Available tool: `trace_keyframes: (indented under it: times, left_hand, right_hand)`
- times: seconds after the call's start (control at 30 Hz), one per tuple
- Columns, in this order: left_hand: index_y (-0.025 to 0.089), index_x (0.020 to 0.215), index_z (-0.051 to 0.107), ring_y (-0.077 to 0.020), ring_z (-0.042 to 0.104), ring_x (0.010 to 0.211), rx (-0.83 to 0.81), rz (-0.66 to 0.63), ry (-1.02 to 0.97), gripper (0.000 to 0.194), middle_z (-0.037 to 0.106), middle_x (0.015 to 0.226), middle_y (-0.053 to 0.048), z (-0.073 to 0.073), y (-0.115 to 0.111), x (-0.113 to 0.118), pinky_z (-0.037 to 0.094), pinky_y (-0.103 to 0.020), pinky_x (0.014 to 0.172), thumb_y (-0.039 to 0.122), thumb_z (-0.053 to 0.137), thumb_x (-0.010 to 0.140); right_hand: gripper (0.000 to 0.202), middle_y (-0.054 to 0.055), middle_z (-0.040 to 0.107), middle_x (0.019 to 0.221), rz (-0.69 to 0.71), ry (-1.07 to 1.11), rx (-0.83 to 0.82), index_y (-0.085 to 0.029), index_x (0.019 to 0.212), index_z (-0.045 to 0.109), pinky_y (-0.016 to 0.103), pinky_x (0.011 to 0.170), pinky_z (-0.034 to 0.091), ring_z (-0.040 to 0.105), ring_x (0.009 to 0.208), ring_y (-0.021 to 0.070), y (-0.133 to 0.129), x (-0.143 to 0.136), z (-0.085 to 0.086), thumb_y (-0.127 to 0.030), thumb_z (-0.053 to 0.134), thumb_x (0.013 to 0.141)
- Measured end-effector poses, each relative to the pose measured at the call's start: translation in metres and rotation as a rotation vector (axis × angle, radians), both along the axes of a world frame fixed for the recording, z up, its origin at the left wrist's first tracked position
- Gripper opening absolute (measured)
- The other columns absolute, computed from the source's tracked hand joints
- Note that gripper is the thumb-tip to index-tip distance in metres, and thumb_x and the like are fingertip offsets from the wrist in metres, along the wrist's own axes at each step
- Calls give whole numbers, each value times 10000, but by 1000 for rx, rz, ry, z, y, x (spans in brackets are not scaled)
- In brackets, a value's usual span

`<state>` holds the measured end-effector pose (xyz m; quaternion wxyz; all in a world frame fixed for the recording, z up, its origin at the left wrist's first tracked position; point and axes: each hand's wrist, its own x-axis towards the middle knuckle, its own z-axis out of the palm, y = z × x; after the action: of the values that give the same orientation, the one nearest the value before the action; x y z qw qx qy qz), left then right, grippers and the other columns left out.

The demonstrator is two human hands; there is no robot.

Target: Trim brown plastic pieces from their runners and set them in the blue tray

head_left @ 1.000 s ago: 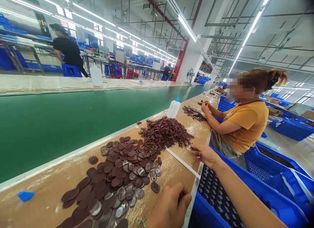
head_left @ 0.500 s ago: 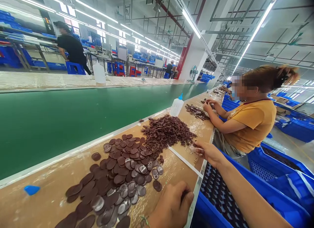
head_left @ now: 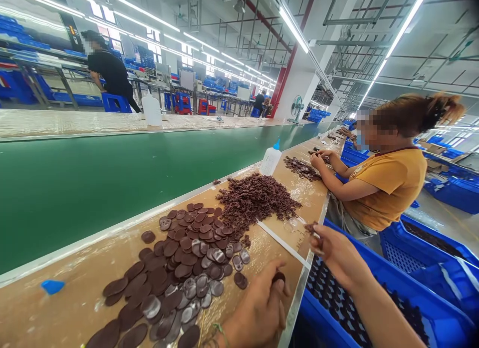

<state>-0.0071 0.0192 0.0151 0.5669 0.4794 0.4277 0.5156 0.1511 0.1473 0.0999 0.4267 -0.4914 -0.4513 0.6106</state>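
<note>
Pinching one disc (head_left: 279, 277), one small brown piece (head_left: 310, 228)

1. The head camera looks forward and down from above the bench (head_left: 75, 288) — slanting along its length.
2. The left hand (head_left: 256, 305) and right hand (head_left: 339, 255) are close; the ceiling lights (head_left: 294, 29) reach far off.

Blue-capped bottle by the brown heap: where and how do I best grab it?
Grip the upper body of the bottle, below its blue cap. I'd come from the right, over the bare board: the heap of small brown pieces crowds its foot on the near side. The body is broad; the cap tapers to a point, likely a poorer hold.
</note>
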Motion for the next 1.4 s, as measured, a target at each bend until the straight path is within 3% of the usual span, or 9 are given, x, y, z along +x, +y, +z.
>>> trace_keyframes:
  times: [0.07, 0.13, 0.23, 0.33, 0.53, 0.8, 1.0, 1.13, 1.4]
  left_hand:
    - [181, 1216, 494, -126, 620, 526, -103, -25, -194, 520, 633, 1022, -95, 1, 3, 3, 426, -220, 430, 570, 501, 870]
    - [159, 1061, 553, -178, 677, 648, -149, -16, -280, 499, 659, 950, -95, 3, 5, 5, 485, -228, 489, 590, 592, 813]
    - [148, 983, 667, -216, 667, 873, -87, 50, -245, 441, 683, 961, -101, 9, 4, 2, 546, -271, 684, 550, 663, 802]
    - [183, 951, 763, -186, 610, 933, 3, 151, -140, 343, 685, 990, -72, 14, 2, -4, 498, -250, 823, 486, 710, 800]
    - [140, 888, 730, -133, 585, 652, -145, 149, -221, 384, 694, 759, -42, 15, 0, -3, 466, -218, 622, 449, 819, 679]
    - [153, 862, 641, -129, 614, 698, -133, 309, -130, 212, 681, 754, -12, 24, -4, 5, 485, -202, 662, 294, 707, 717]
    - [187, 932, 635, -176, 630, 822, -65, 403, 94, 226, 677, 890, -32, 18, -7, 0, 507, -283, 771, 343, 637, 769]
    - [214, 919, 647, -165, 608, 801, 24, 448, 249, 157, 662, 875, -8, 20, -8, -3, 481, -276, 751, 292, 596, 793]
    - [237, 899, 629, -149, 575, 822, 118, 502, 343, 138, 636, 886, 25, 20, -9, -6, 443, -272, 763, 174, 557, 799]
  right_hand:
    - [332, 24, 565, 717, -7, 87, -77, -168, 794, 738, 211, 483, 416, 454, 604, 114, -39, 0, -3, -430, 836, 615]
    - [334, 36, 578, 732, -28, 235, -186, -169, 774, 757, 225, 468, 405, 416, 578, 108, -74, -3, -12, -415, 866, 577]
    - [298, 32, 604, 764, -92, 427, -232, -174, 731, 751, 207, 439, 347, 354, 526, 72, -111, -11, -32, -394, 882, 579]
    - [307, 6, 589, 716, -70, 543, -214, -160, 740, 744, 184, 418, 278, 300, 475, 37, -127, -18, -46, -421, 864, 632]
    - [269, 2, 600, 698, -144, 627, -148, -159, 762, 727, 173, 445, 341, 441, 503, 59, -132, -31, -51, -392, 844, 695]
    - [385, 21, 652, 649, -233, 408, -119, -166, 729, 710, 185, 483, 398, 487, 498, 83, -134, -49, -64, -459, 907, 575]
    - [388, -66, 440, 496, -193, 354, -128, -170, 741, 671, 175, 457, 292, 338, 470, 64, -136, -57, -73, -507, 847, 664]
    - [360, -63, 450, 536, -209, 354, -134, -181, 748, 655, 183, 472, 300, 343, 508, 77, -137, -62, -75, -479, 845, 680]
    - [347, -69, 463, 556, -241, 380, -183, -186, 786, 669, 176, 472, 314, 362, 512, 72, -137, -70, -71, -450, 862, 671]
